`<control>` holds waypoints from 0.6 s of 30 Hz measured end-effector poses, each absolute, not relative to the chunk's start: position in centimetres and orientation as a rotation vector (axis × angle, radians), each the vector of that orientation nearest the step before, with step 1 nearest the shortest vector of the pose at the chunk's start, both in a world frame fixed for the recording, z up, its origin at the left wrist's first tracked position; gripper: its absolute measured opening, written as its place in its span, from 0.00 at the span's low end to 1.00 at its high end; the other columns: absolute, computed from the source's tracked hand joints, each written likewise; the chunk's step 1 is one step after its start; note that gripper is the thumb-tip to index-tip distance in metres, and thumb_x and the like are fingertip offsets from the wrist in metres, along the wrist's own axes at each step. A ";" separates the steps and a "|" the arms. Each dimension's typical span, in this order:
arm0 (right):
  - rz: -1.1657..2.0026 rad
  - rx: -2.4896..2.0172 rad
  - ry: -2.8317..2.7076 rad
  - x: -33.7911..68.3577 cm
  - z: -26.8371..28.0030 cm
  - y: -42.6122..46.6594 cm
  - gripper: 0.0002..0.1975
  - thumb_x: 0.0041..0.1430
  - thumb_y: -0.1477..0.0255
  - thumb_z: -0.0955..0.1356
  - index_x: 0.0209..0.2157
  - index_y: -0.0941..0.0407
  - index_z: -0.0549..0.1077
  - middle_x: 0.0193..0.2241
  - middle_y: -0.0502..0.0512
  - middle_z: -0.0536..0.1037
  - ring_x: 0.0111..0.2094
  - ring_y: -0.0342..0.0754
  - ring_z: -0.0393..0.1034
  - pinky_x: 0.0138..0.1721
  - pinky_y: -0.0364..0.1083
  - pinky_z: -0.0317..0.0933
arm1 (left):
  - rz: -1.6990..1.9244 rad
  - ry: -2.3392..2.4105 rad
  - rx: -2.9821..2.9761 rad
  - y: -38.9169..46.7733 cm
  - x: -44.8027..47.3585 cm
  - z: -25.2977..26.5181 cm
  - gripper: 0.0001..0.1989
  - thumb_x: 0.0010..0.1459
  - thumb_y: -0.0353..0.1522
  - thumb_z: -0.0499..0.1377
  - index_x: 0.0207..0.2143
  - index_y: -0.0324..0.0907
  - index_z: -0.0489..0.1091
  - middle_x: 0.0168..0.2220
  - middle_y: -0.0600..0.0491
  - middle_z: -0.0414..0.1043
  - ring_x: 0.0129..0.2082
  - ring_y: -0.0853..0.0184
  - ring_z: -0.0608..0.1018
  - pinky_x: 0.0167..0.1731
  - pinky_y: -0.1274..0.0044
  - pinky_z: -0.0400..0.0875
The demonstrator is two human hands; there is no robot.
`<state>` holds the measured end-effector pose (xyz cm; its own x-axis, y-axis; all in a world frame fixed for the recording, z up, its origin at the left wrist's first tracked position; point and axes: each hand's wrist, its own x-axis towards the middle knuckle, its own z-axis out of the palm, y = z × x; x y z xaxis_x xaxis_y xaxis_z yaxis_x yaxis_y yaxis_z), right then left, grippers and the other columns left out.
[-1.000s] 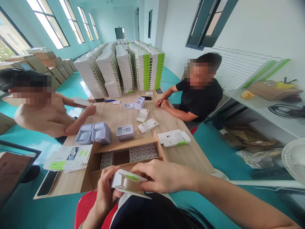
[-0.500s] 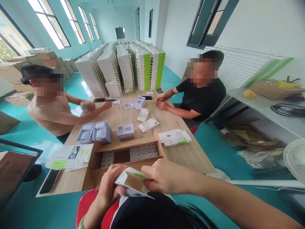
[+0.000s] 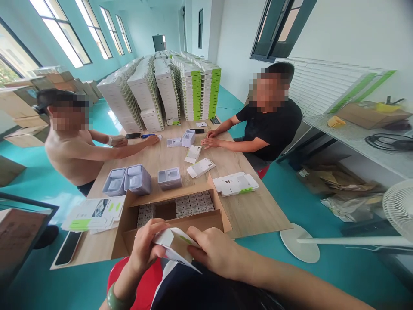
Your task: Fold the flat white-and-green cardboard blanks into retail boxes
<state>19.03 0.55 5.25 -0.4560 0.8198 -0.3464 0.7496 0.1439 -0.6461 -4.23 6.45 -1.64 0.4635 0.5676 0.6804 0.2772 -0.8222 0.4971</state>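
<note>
Between my hands, close to my body, is a small white and green cardboard box (image 3: 177, 244) with its near end open and a flap sticking out. My left hand (image 3: 149, 244) grips its left side, thumb below and fingers over the top. On the right side, my right hand (image 3: 215, 250) pinches the box's edge, thumb near the opening. Just beyond my hands stands an open brown carton (image 3: 190, 224) holding rows of small white boxes (image 3: 193, 204). Flattened white and green box blanks (image 3: 95, 214) lie left of the carton, and more folded blanks (image 3: 235, 184) lie right of it.
Stacked lilac trays (image 3: 138, 181) and a single tray (image 3: 169, 178) stand behind the carton. A phone (image 3: 68, 248) lies at the table's left corner. Two people sit across, one at left (image 3: 72, 148), one at right (image 3: 269, 125). Tall box stacks (image 3: 193, 90) rise behind. A fan (image 3: 400, 211) stands right.
My right hand has shifted slightly left along the box, and the box has tilted a little. The person at left has reached further right across the table.
</note>
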 end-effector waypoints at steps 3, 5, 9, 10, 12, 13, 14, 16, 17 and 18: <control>1.421 -1.340 -2.130 20.0 6.1 0.7 0.11 0.70 0.69 0.63 0.50 0.57 0.72 0.40 0.57 0.83 0.38 0.51 0.78 0.33 0.43 0.60 | 1.384 0.753 2.344 6.4 -5.1 -2.5 0.28 0.66 0.55 0.47 0.47 0.42 0.72 0.36 0.49 0.76 0.31 0.65 0.80 0.28 0.77 0.76; 1.489 -1.210 -2.024 20.5 6.4 0.7 0.14 0.68 0.75 0.63 0.53 0.57 0.71 0.44 0.56 0.82 0.41 0.49 0.77 0.39 0.43 0.64 | 1.444 0.773 2.306 6.4 -5.6 -3.1 0.29 0.66 0.55 0.47 0.49 0.41 0.71 0.38 0.49 0.74 0.34 0.63 0.80 0.30 0.75 0.78; 1.530 -1.178 -1.938 21.1 6.3 0.5 0.28 0.59 0.82 0.66 0.61 0.56 0.66 0.42 0.53 0.79 0.38 0.46 0.73 0.39 0.43 0.65 | 1.521 0.789 2.256 6.2 -5.4 -3.5 0.30 0.67 0.55 0.46 0.50 0.42 0.70 0.40 0.49 0.71 0.34 0.63 0.79 0.31 0.73 0.79; 1.547 -1.187 -1.912 21.2 6.1 0.4 0.33 0.57 0.82 0.68 0.64 0.54 0.63 0.42 0.53 0.77 0.37 0.45 0.72 0.39 0.43 0.65 | 1.540 0.795 2.247 6.1 -5.1 -3.4 0.30 0.67 0.55 0.45 0.50 0.42 0.70 0.40 0.49 0.71 0.34 0.63 0.79 0.32 0.73 0.79; 1.603 -1.192 -1.802 21.2 5.7 0.2 0.41 0.55 0.77 0.73 0.68 0.51 0.58 0.45 0.53 0.75 0.36 0.45 0.72 0.41 0.45 0.67 | 1.590 0.816 2.226 5.7 -4.2 -3.0 0.27 0.68 0.53 0.46 0.50 0.42 0.69 0.40 0.50 0.70 0.35 0.64 0.78 0.33 0.74 0.78; 1.622 -1.180 -1.729 21.2 5.5 0.1 0.43 0.56 0.73 0.75 0.69 0.50 0.56 0.46 0.53 0.74 0.37 0.45 0.72 0.43 0.46 0.67 | 1.615 0.828 2.216 5.4 -3.7 -2.8 0.24 0.69 0.51 0.47 0.50 0.42 0.68 0.40 0.50 0.70 0.36 0.64 0.77 0.34 0.74 0.77; 1.621 -1.165 -1.652 21.1 5.4 0.0 0.42 0.57 0.67 0.76 0.69 0.50 0.56 0.46 0.54 0.74 0.38 0.46 0.72 0.44 0.47 0.67 | 1.630 0.839 2.210 5.1 -3.3 -2.6 0.22 0.70 0.49 0.48 0.50 0.42 0.68 0.41 0.50 0.69 0.37 0.64 0.76 0.36 0.75 0.77; 1.571 -1.140 -1.541 21.1 5.2 -0.1 0.35 0.63 0.58 0.73 0.66 0.51 0.60 0.46 0.54 0.74 0.41 0.48 0.70 0.44 0.48 0.66 | 1.574 0.871 2.206 4.3 -2.4 -2.0 0.18 0.70 0.46 0.51 0.49 0.42 0.67 0.43 0.49 0.69 0.41 0.64 0.75 0.39 0.76 0.76; 1.544 -1.134 -1.504 21.1 5.1 0.0 0.33 0.64 0.55 0.71 0.65 0.51 0.62 0.44 0.54 0.74 0.42 0.48 0.70 0.44 0.49 0.66 | 1.524 0.882 2.193 3.8 -2.1 -1.6 0.17 0.70 0.45 0.52 0.50 0.42 0.66 0.44 0.48 0.69 0.43 0.64 0.75 0.40 0.76 0.76; 1.513 -1.133 -1.477 21.2 5.1 0.0 0.30 0.66 0.54 0.69 0.63 0.52 0.63 0.43 0.54 0.74 0.42 0.49 0.69 0.44 0.49 0.65 | 1.457 0.891 2.176 3.3 -1.7 -1.3 0.16 0.70 0.44 0.52 0.51 0.43 0.66 0.46 0.47 0.69 0.44 0.64 0.75 0.42 0.76 0.76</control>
